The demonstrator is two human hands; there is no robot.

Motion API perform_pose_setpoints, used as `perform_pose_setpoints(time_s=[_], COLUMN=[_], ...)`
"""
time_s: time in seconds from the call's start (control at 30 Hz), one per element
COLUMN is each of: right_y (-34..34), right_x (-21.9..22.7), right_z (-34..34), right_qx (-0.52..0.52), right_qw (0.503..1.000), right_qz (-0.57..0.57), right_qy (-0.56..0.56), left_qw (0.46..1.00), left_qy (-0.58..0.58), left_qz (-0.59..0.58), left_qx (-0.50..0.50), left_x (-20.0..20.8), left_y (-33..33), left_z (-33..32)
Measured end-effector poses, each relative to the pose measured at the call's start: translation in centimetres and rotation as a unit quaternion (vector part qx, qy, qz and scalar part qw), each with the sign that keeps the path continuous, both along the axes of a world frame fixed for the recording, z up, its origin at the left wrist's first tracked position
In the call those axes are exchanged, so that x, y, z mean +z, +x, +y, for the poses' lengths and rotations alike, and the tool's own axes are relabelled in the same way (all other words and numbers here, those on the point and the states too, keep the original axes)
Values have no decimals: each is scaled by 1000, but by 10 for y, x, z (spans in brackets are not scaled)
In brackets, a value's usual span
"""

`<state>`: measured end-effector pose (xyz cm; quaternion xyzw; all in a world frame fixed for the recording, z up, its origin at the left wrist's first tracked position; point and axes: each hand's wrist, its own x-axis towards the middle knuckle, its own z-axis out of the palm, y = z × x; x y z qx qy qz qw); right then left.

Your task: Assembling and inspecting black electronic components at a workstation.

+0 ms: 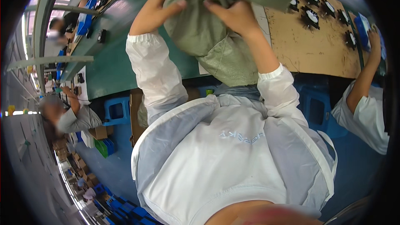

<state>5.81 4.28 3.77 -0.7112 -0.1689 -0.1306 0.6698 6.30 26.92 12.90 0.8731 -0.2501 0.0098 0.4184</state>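
Observation:
A large olive-green woven sack (200, 29) hangs in front of me, its upper part spread out at the top of the view and its lower end drooping over the table's near edge. On its left side, my left hand (153, 13) grips the cloth, the thumb pointing inward and the other fingers partly hidden. My right hand (238, 17) holds the sack from the right, close to its dark gap, with the thumb toward the left hand. What the sack contains, if anything, cannot be seen.
The sack is over a green tabletop (112, 58). To the right, several small black parts with white centres stand on a brown board (308, 50). A co-worker's arm (371, 66) reaches in at far right. Blue stools (116, 110) stand below the table.

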Motion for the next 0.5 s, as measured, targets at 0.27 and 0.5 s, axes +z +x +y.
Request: perform_pose_setpoints(time_s=[0.27,0.5], right_y=[26,15], right_x=[9,11], right_z=[-16,-5], right_qx=[-146,-53], right_qw=[978,996], right_qz=[-146,-50], right_qy=[-35,46], left_qw=[946,851], left_qy=[-72,-89], left_qz=[7,-290], left_qx=[315,429], left_x=[-139,-100], left_y=[-23,-19], left_z=[68,11])
